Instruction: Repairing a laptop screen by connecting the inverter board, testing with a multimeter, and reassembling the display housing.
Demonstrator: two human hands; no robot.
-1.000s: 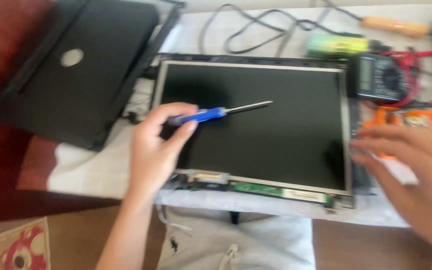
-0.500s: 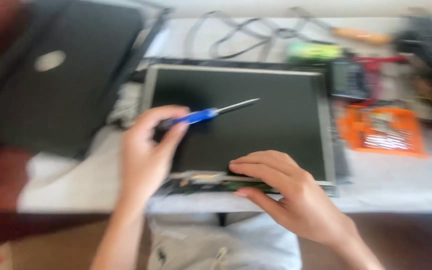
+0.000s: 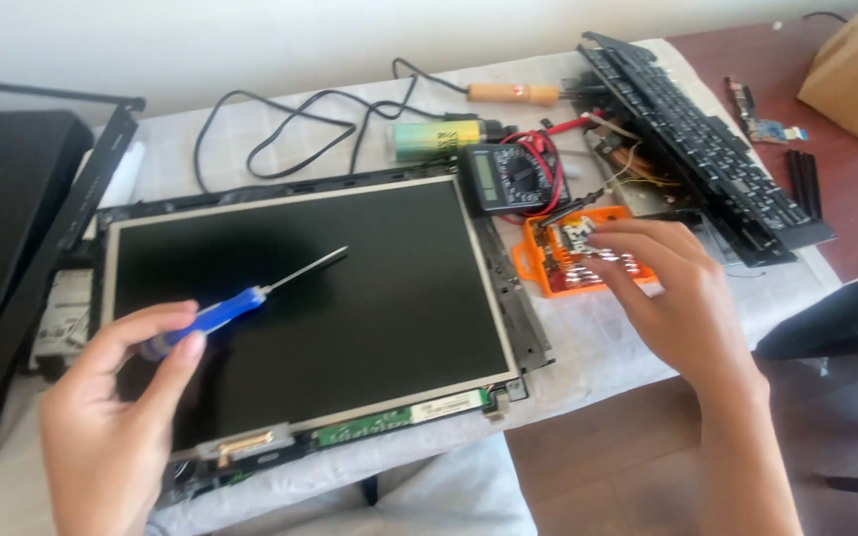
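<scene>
Blue-handled screwdriver (image 3: 235, 303): one; gripped by the left hand (image 3: 111, 417) between thumb and fingers, its metal shaft slanting up and away from the hand over the dark panel.
Left hand: closed around the screwdriver handle, above the near left corner of the screen.
Right hand (image 3: 682, 298): fingers loosely curled and reaching down, fingertips at the orange case; whether anything is pinched between them cannot be told.
Orange bit case (image 3: 538, 268): one; lying open on the desk directly beneath the right hand's fingertips, with small metal bits inside.
Bare display panel (image 3: 300, 298): one; flat in its black frame, between the two hands, with a green circuit strip along the near edge.
Multimeter (image 3: 513, 177): one; dark, with red leads, just beyond the right hand and beside the panel's far right corner.
Yellow-green cylinder (image 3: 434, 139): one; lying on its side beyond the multimeter.
Wooden-handled tool (image 3: 511, 93): one; farther off, with a black cable looping away from it.
Keyboard (image 3: 697, 139): one; black, detached, tilted, beyond and to the right of the right hand.
Laptop lid (image 3: 2, 248): one; black, left of the left hand.
Cardboard box (image 3: 856, 69): one; far right corner.
Desk (image 3: 598, 347): covered by a pale cloth.
</scene>
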